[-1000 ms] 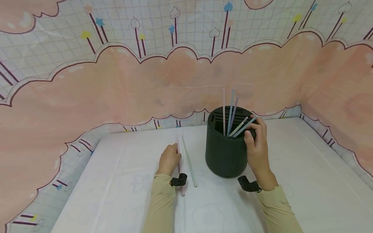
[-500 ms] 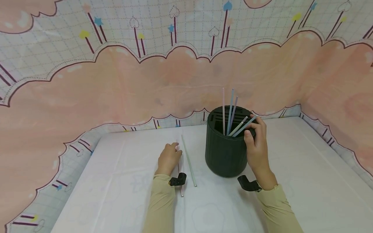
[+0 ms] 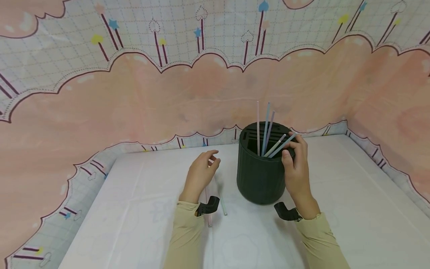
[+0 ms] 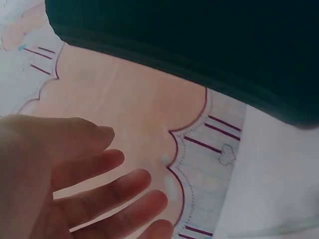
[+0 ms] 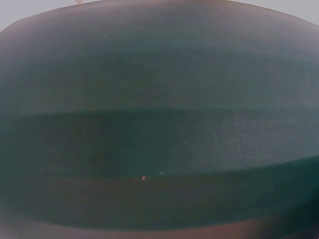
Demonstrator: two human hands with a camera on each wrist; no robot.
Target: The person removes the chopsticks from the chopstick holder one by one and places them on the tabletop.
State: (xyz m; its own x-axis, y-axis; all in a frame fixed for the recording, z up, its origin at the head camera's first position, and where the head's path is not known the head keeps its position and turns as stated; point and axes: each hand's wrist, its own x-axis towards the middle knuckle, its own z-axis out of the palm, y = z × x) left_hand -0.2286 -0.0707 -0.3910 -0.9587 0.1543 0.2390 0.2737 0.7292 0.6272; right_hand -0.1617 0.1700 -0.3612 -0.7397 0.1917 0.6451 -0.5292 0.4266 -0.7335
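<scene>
My left hand (image 3: 199,172) hovers over the white tabletop, fingers apart and holding nothing; the left wrist view confirms the spread fingers (image 4: 117,189). Below it lie a thin pink stick (image 3: 209,220) and a thin pale green stick (image 3: 224,205), their far parts covered by the hand. A dark green round holder (image 3: 258,183) with a slotted top stands to the right, several thin pink, blue, purple and pale sticks (image 3: 267,119) leaning in it. My right hand (image 3: 299,175) grips its right rim, thumb towards me. In the right wrist view the holder's wall (image 5: 159,139) fills nearly everything.
A white cloth (image 3: 147,213) covers the table. Behind and at both sides rises a peach patterned curtain (image 3: 188,101), its lower border (image 3: 188,142) meeting the table's back edge. Black cameras (image 3: 209,206) sit on both wrists.
My left hand has let go of the pink stick, lifted, and moved forward and right over the green stick. The right hand and the holder have stayed put.
</scene>
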